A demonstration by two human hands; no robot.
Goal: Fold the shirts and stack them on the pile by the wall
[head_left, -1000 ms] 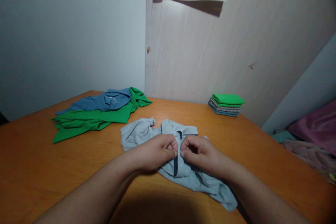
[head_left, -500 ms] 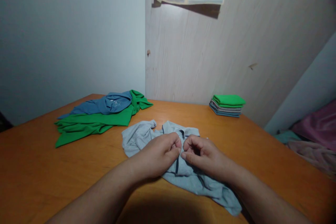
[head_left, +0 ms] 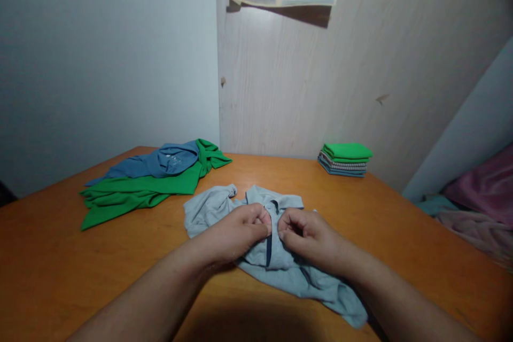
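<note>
A light grey collared shirt point(head_left: 282, 259) lies crumpled in front of me, its collar pointing away and a dark strip showing along the front opening. My left hand point(head_left: 250, 228) pinches the cloth at the left side of this opening, just below the collar. Facing it across a small gap, my right hand point(head_left: 306, 232) has thumb and fingertips closed on the placket's right side. Whether a button sits between the fingertips is hidden. One sleeve spreads to the far left, and the lower part of the shirt trails toward the near right.
On the orange wooden table point(head_left: 132, 272), a loose green garment point(head_left: 148, 192) and a blue garment point(head_left: 160, 159) lie at the back left. A folded stack of cloths point(head_left: 344, 160) stands at the back right. Pink fabric point(head_left: 484, 187) is beyond the right edge.
My hands have drawn slightly apart at the shirt's opening, the left one shifting a little left. The whole view has also moved slightly.
</note>
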